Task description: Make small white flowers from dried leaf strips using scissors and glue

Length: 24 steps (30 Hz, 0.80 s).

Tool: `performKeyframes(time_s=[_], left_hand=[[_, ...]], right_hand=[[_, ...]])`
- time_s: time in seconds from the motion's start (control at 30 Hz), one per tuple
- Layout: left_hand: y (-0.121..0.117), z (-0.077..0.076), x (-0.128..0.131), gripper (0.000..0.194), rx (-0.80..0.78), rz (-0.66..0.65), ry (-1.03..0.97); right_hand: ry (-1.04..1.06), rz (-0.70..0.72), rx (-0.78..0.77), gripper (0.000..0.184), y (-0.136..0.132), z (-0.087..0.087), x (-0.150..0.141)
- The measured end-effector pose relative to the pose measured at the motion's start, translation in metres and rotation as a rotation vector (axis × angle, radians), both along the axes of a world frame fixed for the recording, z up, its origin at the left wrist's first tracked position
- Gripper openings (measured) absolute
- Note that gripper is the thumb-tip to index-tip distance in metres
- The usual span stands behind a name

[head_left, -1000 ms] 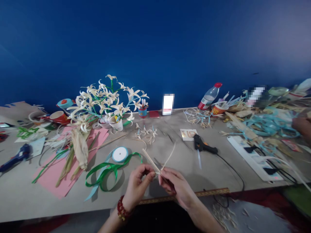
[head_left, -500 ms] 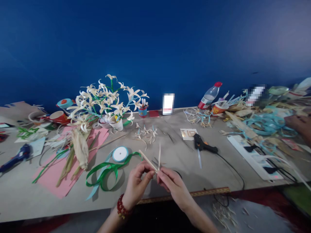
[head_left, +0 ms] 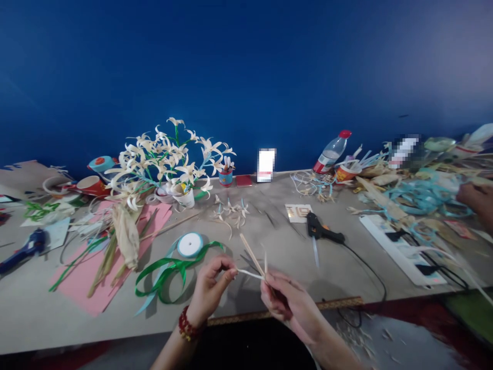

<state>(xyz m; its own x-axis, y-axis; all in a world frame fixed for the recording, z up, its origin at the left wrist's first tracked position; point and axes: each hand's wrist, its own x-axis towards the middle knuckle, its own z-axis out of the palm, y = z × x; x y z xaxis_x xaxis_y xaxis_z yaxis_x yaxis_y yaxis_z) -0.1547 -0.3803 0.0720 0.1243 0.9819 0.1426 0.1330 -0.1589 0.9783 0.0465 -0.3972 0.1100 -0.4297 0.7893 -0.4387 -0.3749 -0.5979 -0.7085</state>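
Thin pale strips [head_left: 252,252], like cut husk, stick up from the fingers of my right hand [head_left: 288,300], which is closed on their lower ends. One strip points up and to the left; a shorter one [head_left: 265,257] stands almost upright. Between finger and thumb, my left hand [head_left: 210,290] pinches the free end of a white strip [head_left: 250,273] that stretches across to the right fingertips. Behind the strips, a dark thin tool on the table is partly hidden. Just left of my left hand lie looped green ribbon [head_left: 169,272] and a white ribbon spool [head_left: 190,244].
White husk flowers [head_left: 169,159] stand in a cup at the back left. Pink paper [head_left: 90,288] lies left, a black glue gun [head_left: 325,231] right, near a power strip [head_left: 400,252]. Another person's hand [head_left: 477,198] is by blue ribbon [head_left: 416,198] at far right.
My hands have moved apart, the left one drawing a white strip out to the left. My right hand has shifted right with the pale strips. The other person's hand moved slightly right.
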Motion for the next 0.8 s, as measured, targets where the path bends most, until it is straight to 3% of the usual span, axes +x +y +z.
performKeyframes(time_s=[0.2, 0.33, 0.47, 0.63, 0.8], left_hand=[[0.002, -0.001, -0.001, 0.014, -0.107, -0.029, -0.089], [0.0, 0.003, 0.009, 0.017, -0.216, -0.038, -0.258], [-0.002, 0.011, 0.021, 0.017, -0.215, -0.047, -0.355], [-0.006, 0.012, 0.021, 0.015, -0.146, -0.048, -0.235], [-0.008, 0.008, 0.016, 0.015, -0.078, -0.075, -0.111]], right_hand=[[0.027, -0.016, 0.05, 0.04, 0.001, 0.001, 0.014], [-0.277, -0.089, 0.334, 0.037, -0.001, -0.009, 0.01], [-0.566, 0.022, 0.611, 0.032, -0.003, -0.016, -0.006], [-0.742, 0.008, 0.843, 0.032, 0.003, -0.014, -0.019], [-0.753, 0.028, 0.804, 0.035, 0.006, -0.014, -0.021]])
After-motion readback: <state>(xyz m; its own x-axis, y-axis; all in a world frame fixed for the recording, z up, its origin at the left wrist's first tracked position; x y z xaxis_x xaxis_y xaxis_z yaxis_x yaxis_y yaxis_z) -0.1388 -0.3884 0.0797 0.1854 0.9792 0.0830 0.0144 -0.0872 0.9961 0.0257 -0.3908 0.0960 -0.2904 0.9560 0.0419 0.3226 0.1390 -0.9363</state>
